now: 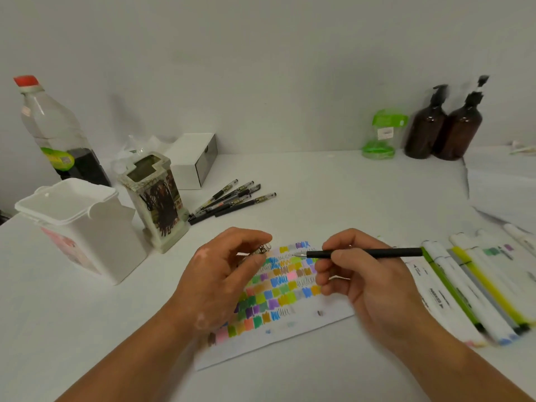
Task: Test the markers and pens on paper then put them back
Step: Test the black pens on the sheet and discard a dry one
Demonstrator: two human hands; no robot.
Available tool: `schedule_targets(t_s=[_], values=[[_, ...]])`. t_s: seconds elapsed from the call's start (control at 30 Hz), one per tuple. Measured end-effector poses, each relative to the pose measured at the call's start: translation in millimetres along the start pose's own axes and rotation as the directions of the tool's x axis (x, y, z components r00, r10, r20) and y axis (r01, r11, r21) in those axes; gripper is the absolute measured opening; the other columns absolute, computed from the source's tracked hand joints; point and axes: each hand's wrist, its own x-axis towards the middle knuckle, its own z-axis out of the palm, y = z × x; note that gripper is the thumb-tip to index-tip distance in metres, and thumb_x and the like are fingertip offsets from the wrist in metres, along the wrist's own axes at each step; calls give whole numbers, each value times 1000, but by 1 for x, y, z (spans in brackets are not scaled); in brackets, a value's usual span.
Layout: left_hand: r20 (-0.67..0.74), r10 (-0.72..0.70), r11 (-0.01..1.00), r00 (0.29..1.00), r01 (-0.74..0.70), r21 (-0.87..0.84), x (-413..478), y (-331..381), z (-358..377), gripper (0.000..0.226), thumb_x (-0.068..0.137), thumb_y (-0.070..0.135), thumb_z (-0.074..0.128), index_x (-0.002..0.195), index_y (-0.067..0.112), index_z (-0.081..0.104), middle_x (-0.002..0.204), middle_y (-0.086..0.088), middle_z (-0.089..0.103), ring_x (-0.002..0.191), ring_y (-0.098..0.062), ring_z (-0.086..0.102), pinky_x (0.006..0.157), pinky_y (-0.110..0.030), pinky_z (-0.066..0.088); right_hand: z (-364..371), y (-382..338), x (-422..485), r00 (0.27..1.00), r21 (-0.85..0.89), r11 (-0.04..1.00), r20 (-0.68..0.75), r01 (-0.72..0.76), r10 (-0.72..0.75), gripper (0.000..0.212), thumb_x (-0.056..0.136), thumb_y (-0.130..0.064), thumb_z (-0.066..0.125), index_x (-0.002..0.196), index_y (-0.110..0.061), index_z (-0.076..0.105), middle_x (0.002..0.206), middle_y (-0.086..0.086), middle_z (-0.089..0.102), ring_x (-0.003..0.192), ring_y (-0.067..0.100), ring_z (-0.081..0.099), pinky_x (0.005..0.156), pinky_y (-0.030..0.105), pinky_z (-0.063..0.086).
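A sheet of paper (304, 323) lies in front of me, covered with several coloured scribble patches. My right hand (365, 274) grips a thin black pen (377, 252) held nearly level, its uncapped tip pointing left just above the paper's top edge. My left hand (223, 268) pinches the pen's clear cap (262, 248) a short way left of the tip. Several black pens (232, 201) lie in a loose pile behind the paper. A row of white markers (470, 282) lies at the right.
A white plastic container (84, 227) and a patterned ceramic holder (156, 198) stand at the left. Behind them are a bottle with a red cap (55, 129) and a white box (194, 158). Two brown pump bottles (443, 129) and a green item (383, 134) stand by the wall.
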Motion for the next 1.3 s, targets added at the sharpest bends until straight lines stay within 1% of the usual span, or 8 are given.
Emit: schedule_targets(t_s=[0.13,0.33,0.5,0.7,0.83,1.03,1.2,1.3], values=[[7,-52,985,999,52,-164,-2,4,4,28,78,36,68,104,47,65,102,20,70,104,-2,66,86,-15,55,-1,-2,0,999,-6,999,3,47,-47,14,74,-12,62,69,-20,72,66,17,68,55,24,65,48,26,51],[35,-10,978,999,17,-209,-5,6,4,26,76,34,73,99,42,64,101,14,72,102,-10,69,87,-26,58,-1,2,0,998,-51,997,36,63,-61,11,74,-11,65,71,-18,74,65,15,69,53,21,64,48,24,50],[18,59,985,998,-56,-160,-8,10,8,25,74,41,73,98,40,65,97,19,72,97,-8,70,80,-18,57,2,6,-2,995,-179,982,91,58,-42,7,75,-20,73,81,-19,76,72,14,73,58,20,66,52,26,52],[-45,114,970,992,-121,-212,-12,17,16,15,74,35,77,88,35,69,87,12,74,85,-14,73,72,-22,59,6,11,-2,995,-252,966,94,57,-34,27,66,-47,79,84,-28,80,68,7,73,60,17,67,58,24,53],[-96,135,970,986,-151,-189,-13,19,15,17,74,39,77,87,38,66,87,12,73,85,-19,72,71,-26,60,7,10,-2,992,-232,971,119,62,-35,23,69,-45,80,85,-28,80,68,6,73,60,15,68,59,22,53],[-39,125,985,991,-128,-114,-7,17,14,17,77,42,72,92,35,68,90,18,71,88,-9,70,74,-14,55,5,7,-1,988,-286,955,145,84,-43,11,79,-34,76,88,-29,78,72,7,73,63,16,66,60,26,53],[42,120,993,992,-121,10,-3,9,3,15,82,40,63,95,41,70,98,25,68,97,-2,66,83,-13,52,-14,-15,-2,909,-146,983,386,-109,158,61,79,-68,67,107,-15,77,101,21,75,73,24,64,55,30,51],[124,227,972,966,-232,27,-5,8,4,12,88,24,70,96,33,71,97,17,68,95,-10,67,80,-18,53,-11,-17,-5,895,-415,905,362,-96,261,44,82,-65,59,93,-25,73,87,13,78,62,15,61,54,23,46]])
